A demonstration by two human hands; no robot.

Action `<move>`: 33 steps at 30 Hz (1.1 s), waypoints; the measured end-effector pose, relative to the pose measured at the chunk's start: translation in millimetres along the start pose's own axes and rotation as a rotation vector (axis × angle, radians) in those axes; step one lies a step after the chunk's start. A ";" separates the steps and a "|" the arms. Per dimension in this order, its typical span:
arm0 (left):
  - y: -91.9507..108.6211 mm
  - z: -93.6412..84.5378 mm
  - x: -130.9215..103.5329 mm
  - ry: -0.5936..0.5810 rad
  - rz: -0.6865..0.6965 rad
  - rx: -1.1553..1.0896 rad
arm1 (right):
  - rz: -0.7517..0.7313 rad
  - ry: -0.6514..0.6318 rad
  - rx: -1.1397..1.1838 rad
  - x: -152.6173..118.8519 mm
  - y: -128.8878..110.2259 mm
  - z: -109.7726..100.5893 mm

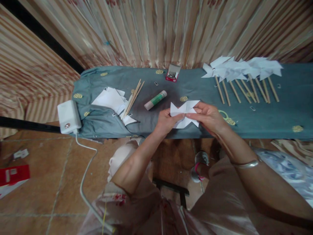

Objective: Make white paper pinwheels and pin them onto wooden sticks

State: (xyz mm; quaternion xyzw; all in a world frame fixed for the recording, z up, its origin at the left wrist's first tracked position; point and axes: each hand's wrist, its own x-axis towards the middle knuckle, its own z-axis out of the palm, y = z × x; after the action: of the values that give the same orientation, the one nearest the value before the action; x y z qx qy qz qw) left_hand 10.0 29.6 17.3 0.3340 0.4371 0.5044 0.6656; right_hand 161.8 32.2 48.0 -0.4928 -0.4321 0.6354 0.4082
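A white folded paper pinwheel (186, 106) is held between my two hands above the front part of the cloth-covered table. My left hand (165, 121) grips its left side, with the thumb on the paper near the middle. From the right, my right hand (210, 117) pinches it, thumb and fingers meeting close to its centre. Whether a small pin sits under the fingertips cannot be made out. Beyond the paper, a glue stick (155, 100) with a green label lies to the left, and a small open red box (172, 73) of metal pins stands at the back.
White paper sheets (111, 100) and several wooden sticks (133, 99) lie on the left of the table (190, 88). Several finished pinwheels on sticks (244, 69) lie at the back right. A white power bank (69, 117) with a cable is at the left edge. A yellow-green ring (223, 114) lies beside my right hand.
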 end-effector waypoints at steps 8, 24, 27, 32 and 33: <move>-0.3 8.1 -1.3 -0.016 0.022 -0.016 | -0.011 -0.009 -0.023 -5.6 -5.4 -4.5; -7.5 5.3 -8.8 0.006 0.009 -0.005 | 0.039 0.006 -0.054 -11.2 -5.1 0.9; -8.7 4.5 -11.3 0.011 0.027 0.022 | 0.047 -0.013 -0.075 -13.8 -7.8 4.4; 4.0 -4.9 -34.4 -0.085 0.148 0.140 | 0.077 -0.039 -0.034 -18.3 -13.4 9.5; 9.4 -10.2 -43.0 -0.092 0.211 0.195 | 0.072 -0.039 -0.025 -19.0 -14.3 9.6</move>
State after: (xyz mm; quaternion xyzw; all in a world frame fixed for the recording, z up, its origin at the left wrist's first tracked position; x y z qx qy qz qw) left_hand -7.6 -9.3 32.1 0.4637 0.4157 0.5109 0.5926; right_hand 157.2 17.0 68.2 -0.5006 -0.4298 0.6539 0.3702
